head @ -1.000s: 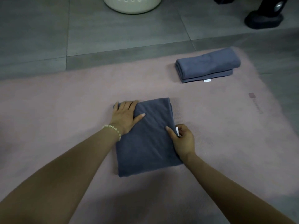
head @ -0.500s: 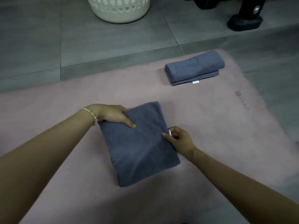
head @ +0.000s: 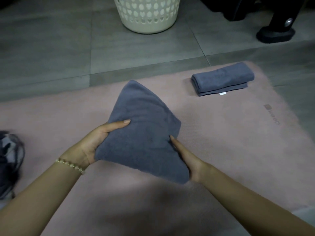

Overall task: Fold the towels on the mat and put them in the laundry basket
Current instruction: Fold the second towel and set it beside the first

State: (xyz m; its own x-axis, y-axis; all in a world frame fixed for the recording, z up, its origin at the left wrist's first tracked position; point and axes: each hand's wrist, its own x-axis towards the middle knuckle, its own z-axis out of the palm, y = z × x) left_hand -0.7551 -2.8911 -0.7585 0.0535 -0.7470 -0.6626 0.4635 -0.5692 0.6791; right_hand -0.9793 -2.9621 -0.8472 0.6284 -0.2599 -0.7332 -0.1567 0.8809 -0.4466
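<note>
Folded slate-blue terry towel point(head: 144, 133) held over pink mat point(head: 238, 142). Left hand point(head: 95, 142) pinches one edge, thumb on top; right hand point(head: 187, 159) supports the other, fingers hidden. Keep layers clamped while carrying to cream perforated basket point(head: 146, 16).

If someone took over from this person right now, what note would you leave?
Left hand grips the held towel at its left edge, thumb on top.
Right hand holds its right edge, fingers hidden beneath.
Held towel: folded, lifted above the mat.
Second towel: folded, on the mat's far right.
Laundry basket: on the floor beyond the mat.
Done: both folded.
Left: both into the basket.
</note>
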